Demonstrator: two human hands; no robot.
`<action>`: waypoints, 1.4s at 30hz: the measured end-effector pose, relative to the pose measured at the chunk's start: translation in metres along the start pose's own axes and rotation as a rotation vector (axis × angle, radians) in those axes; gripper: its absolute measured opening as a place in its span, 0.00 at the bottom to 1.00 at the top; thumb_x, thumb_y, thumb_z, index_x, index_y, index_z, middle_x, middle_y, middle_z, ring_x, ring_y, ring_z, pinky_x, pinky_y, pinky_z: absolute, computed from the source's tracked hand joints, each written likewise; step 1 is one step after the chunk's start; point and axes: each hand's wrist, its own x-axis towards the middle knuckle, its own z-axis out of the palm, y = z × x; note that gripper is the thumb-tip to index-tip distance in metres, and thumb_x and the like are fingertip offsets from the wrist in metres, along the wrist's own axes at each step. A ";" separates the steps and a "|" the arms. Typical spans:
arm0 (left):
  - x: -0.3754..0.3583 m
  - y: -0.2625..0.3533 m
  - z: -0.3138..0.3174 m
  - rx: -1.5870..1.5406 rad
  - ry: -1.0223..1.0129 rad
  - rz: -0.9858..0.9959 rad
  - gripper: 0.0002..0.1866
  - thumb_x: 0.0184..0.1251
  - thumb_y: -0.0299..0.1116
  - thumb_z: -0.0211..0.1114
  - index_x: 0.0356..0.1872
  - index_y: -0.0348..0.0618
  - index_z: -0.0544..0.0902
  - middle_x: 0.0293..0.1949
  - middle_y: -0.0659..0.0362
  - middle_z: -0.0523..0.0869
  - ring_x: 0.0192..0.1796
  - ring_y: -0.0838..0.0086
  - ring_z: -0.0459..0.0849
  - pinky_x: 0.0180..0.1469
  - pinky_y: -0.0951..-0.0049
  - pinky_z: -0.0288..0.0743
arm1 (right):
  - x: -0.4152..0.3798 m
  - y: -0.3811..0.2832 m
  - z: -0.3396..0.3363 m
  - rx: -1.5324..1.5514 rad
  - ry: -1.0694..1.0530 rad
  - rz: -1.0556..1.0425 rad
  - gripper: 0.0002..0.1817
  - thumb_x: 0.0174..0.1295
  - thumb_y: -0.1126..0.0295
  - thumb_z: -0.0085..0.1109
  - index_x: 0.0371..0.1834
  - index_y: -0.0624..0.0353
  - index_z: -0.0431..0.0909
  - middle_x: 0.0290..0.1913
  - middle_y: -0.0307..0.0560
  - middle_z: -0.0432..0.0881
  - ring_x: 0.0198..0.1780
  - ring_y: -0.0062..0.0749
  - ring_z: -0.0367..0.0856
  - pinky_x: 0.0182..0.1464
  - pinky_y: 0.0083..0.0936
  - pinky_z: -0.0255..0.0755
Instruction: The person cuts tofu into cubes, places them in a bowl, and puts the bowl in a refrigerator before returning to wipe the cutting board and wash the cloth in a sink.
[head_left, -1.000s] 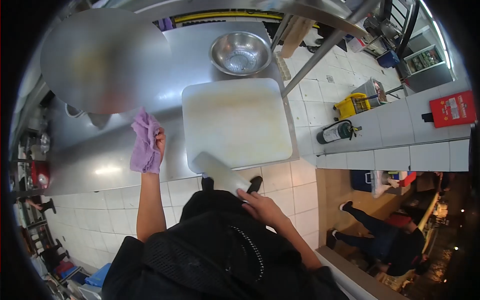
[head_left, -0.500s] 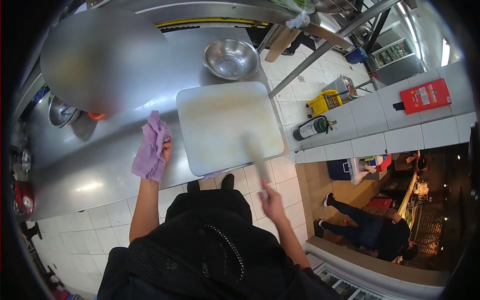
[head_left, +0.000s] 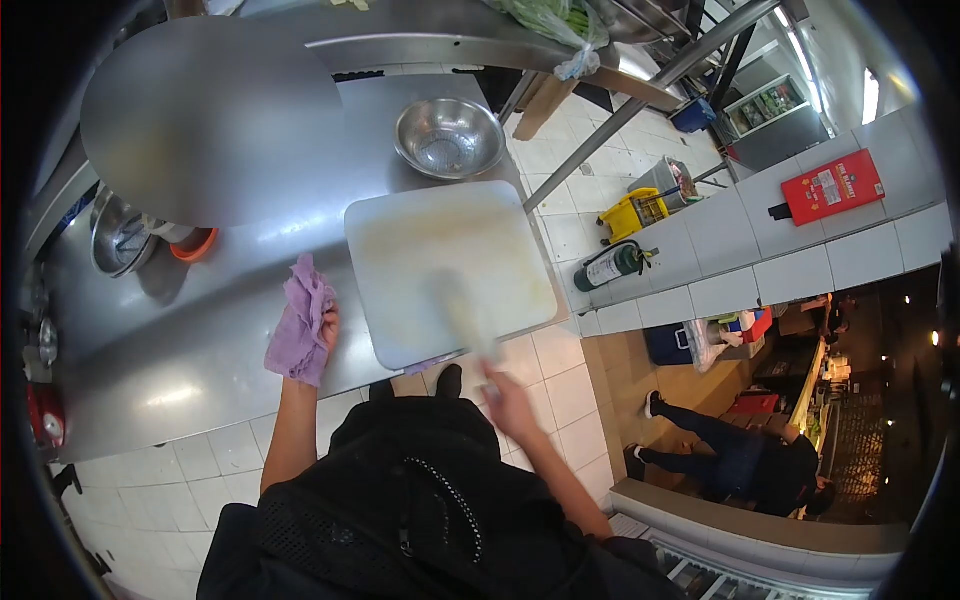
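My left hand [head_left: 331, 326] is closed around a crumpled purple cloth [head_left: 297, 325], held over the steel counter left of a white cutting board [head_left: 405, 240]. My right hand [head_left: 511, 407] grips the handle of a knife [head_left: 462, 318] near the board's front edge. Smeared by motion, the knife's blade reaches forward over the lower middle of the board. Pale brownish stains mark the board's upper part. Under its front edge a bit of purple cloth [head_left: 428, 364] sticks out.
Behind the board stands a steel bowl [head_left: 449, 140]. More bowls [head_left: 118, 235] and an orange container [head_left: 195, 246] sit at the counter's left. A slanting metal post [head_left: 610, 125] rises at the right. Beyond it are a fire extinguisher [head_left: 612, 266] and another person [head_left: 735, 455].
My right hand and the knife have swung left across the board. My left hand still holds the cloth; the view has shifted slightly, so the counter things appear lower.
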 end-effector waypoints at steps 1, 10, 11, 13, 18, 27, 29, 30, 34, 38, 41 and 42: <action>0.002 -0.002 0.005 -0.002 -0.006 0.004 0.20 0.81 0.36 0.57 0.68 0.42 0.77 0.58 0.53 0.84 0.53 0.61 0.81 0.49 0.68 0.79 | 0.009 -0.025 0.019 0.010 -0.102 -0.075 0.31 0.69 0.68 0.66 0.77 0.47 0.74 0.53 0.63 0.87 0.55 0.61 0.86 0.57 0.47 0.81; -0.021 0.014 0.029 0.020 -0.013 0.070 0.19 0.83 0.39 0.55 0.66 0.42 0.78 0.57 0.54 0.85 0.50 0.63 0.82 0.47 0.69 0.79 | 0.082 -0.004 0.021 0.001 0.146 0.061 0.32 0.72 0.72 0.61 0.79 0.60 0.68 0.56 0.71 0.85 0.53 0.65 0.87 0.56 0.47 0.81; -0.020 0.017 0.023 -0.005 -0.002 0.069 0.19 0.82 0.39 0.55 0.66 0.41 0.79 0.56 0.54 0.85 0.50 0.63 0.82 0.47 0.69 0.79 | 0.086 -0.019 0.041 -0.045 0.081 -0.036 0.32 0.72 0.70 0.61 0.80 0.57 0.68 0.54 0.70 0.85 0.52 0.66 0.86 0.55 0.49 0.81; -0.021 0.016 0.021 -0.034 0.006 0.066 0.19 0.82 0.39 0.55 0.65 0.41 0.79 0.55 0.54 0.85 0.50 0.64 0.82 0.46 0.69 0.79 | 0.095 -0.074 0.060 -0.110 -0.205 -0.032 0.31 0.73 0.64 0.60 0.80 0.50 0.70 0.52 0.69 0.85 0.52 0.65 0.85 0.56 0.54 0.79; -0.032 0.025 0.019 0.037 0.045 0.131 0.17 0.82 0.38 0.56 0.64 0.41 0.79 0.53 0.54 0.85 0.48 0.63 0.82 0.46 0.69 0.79 | 0.112 -0.015 0.039 0.027 0.125 -0.064 0.29 0.72 0.69 0.59 0.77 0.60 0.72 0.53 0.70 0.85 0.55 0.63 0.85 0.58 0.53 0.78; -0.031 0.020 0.037 0.051 0.030 0.086 0.17 0.82 0.39 0.55 0.63 0.42 0.80 0.53 0.53 0.85 0.49 0.63 0.82 0.47 0.69 0.81 | 0.127 -0.080 0.074 -0.154 -0.184 -0.031 0.32 0.72 0.68 0.59 0.79 0.63 0.67 0.53 0.72 0.84 0.49 0.69 0.85 0.53 0.53 0.79; -0.035 0.023 0.040 0.086 0.045 0.103 0.18 0.82 0.39 0.55 0.63 0.42 0.80 0.53 0.53 0.86 0.49 0.63 0.82 0.48 0.69 0.81 | 0.139 -0.025 0.063 0.030 0.130 0.093 0.32 0.73 0.70 0.59 0.81 0.56 0.68 0.57 0.77 0.83 0.54 0.67 0.86 0.58 0.49 0.79; -0.038 0.025 0.040 0.124 0.061 0.118 0.18 0.82 0.39 0.55 0.64 0.42 0.80 0.54 0.53 0.86 0.50 0.63 0.82 0.48 0.69 0.81 | 0.138 -0.011 0.055 0.028 0.122 0.090 0.32 0.73 0.70 0.59 0.81 0.56 0.68 0.57 0.77 0.83 0.54 0.67 0.86 0.58 0.49 0.79; -0.044 0.041 0.004 0.056 0.032 0.130 0.18 0.82 0.38 0.55 0.65 0.42 0.79 0.55 0.53 0.85 0.52 0.62 0.82 0.48 0.68 0.80 | 0.130 -0.027 0.070 0.023 0.200 0.111 0.33 0.73 0.70 0.59 0.81 0.55 0.67 0.58 0.71 0.84 0.56 0.68 0.84 0.61 0.48 0.77; -0.033 0.039 -0.008 -0.051 0.036 0.061 0.19 0.82 0.37 0.55 0.67 0.44 0.79 0.58 0.54 0.85 0.55 0.62 0.82 0.49 0.68 0.81 | 0.127 -0.111 0.089 -0.115 -0.234 0.065 0.33 0.73 0.69 0.60 0.81 0.56 0.67 0.56 0.71 0.84 0.53 0.66 0.85 0.60 0.47 0.78; -0.039 0.047 -0.009 -0.050 0.022 0.071 0.20 0.82 0.37 0.55 0.68 0.44 0.79 0.60 0.54 0.85 0.57 0.61 0.82 0.51 0.67 0.81 | 0.123 -0.025 0.078 -0.001 0.210 0.090 0.33 0.73 0.69 0.59 0.81 0.59 0.66 0.56 0.71 0.85 0.53 0.65 0.86 0.60 0.46 0.78; -0.044 0.052 -0.011 -0.025 0.004 0.095 0.20 0.82 0.37 0.56 0.69 0.44 0.79 0.61 0.54 0.85 0.58 0.61 0.82 0.51 0.67 0.81 | 0.118 -0.018 0.056 0.014 0.221 0.223 0.33 0.74 0.70 0.59 0.82 0.62 0.64 0.57 0.71 0.85 0.55 0.64 0.86 0.61 0.45 0.78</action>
